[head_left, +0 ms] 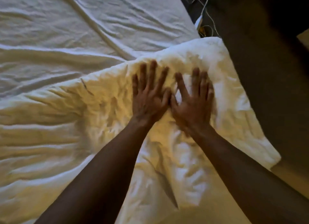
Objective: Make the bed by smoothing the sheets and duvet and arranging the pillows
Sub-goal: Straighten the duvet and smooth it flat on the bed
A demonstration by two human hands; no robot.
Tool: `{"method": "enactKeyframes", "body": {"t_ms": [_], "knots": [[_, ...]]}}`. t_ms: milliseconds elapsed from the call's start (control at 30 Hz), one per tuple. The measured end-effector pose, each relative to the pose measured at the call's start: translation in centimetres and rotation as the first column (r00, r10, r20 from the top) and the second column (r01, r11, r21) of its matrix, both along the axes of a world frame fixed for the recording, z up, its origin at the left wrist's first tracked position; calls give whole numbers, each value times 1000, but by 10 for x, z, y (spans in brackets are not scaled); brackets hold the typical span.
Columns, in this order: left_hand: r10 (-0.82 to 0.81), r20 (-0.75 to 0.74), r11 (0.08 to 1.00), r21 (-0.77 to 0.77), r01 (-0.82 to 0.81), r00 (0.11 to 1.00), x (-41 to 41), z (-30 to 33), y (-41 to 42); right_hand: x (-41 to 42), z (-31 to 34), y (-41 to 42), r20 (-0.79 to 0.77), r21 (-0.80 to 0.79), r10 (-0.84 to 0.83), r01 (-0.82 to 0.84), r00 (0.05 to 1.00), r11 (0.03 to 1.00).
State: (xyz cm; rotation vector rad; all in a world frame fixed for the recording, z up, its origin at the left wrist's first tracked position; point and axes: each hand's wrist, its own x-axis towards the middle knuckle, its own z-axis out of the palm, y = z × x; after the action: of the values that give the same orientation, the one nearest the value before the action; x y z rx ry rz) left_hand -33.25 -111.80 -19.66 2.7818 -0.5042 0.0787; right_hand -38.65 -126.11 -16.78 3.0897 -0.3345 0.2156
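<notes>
Both hands lie flat on a white duvet (103, 123), side by side and close enough that the thumbs nearly meet. The left hand (149, 96) has its fingers straight and fanned, palm down on the fabric; the right hand (194, 100) lies the same way just beside it, fingers spread and pointing away from the person. Neither hand grips anything — both press open against the cloth. Motion blur softens the fingertips, so how hard they press cannot be told.

The duvet covers the near part of the bed, and its far edge runs as a thick, puffy fold slanting from the left side up toward the right corner. The hands rest just inside that edge, near the corner. The duvet is heavily creased, with ridges running across it on the left and a crumpled patch between the two bare forearms.

Beyond the fold lies the white bed sheet (83, 26), also wrinkled, with one long raised crease curving across it from the top toward the duvet's edge.

To the right of the bed the floor (260, 60) is dark. Near the top, beside the mattress edge, thin white cables (204, 8) trail down to a small white plug-like object — too small to identify surely.
</notes>
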Motion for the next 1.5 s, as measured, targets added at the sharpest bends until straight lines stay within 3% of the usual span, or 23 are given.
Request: {"method": "enactKeyframes", "body": {"t_ms": [67,233,433,533,600,700,767,867,1033,1233,1500], "knots": [[29,-14,998,54,-28,999,5,-25,-26,-6,-34,-21,-56,-60,40,-44,998,997],[48,-8,986,158,-47,999,11,-84,-34,13,-111,-15,-68,123,23,-15,997,992],[88,-75,980,183,-73,993,15,-56,-39,14,-77,-17,-118,185,34,-11,992,983],[157,-143,987,50,-152,977,14,-23,-54,5,-33,-25,-144,229,54,-20,988,973],[116,-86,992,-28,-119,989,18,-1,-81,-21,-2,-43,-96,204,-37,56,995,977],[-83,-25,996,9,83,996,37,12,-137,-87,16,-81,-65,151,-258,265,964,952],[-111,-55,991,73,115,992,47,-4,-168,-122,0,-104,-119,146,-366,381,923,913],[-74,-28,983,165,78,997,47,-50,-185,-126,-50,-114,-150,209,-397,422,905,882],[-68,29,978,200,61,997,58,-67,-187,-108,-88,-113,-74,276,-412,416,908,867],[-72,-34,982,174,77,997,45,-44,-175,-110,-81,-114,-50,288,-398,394,916,873],[-85,-106,964,244,109,991,-108,-11,-39,-129,-51,-109,-124,158,-370,386,921,909]]}}
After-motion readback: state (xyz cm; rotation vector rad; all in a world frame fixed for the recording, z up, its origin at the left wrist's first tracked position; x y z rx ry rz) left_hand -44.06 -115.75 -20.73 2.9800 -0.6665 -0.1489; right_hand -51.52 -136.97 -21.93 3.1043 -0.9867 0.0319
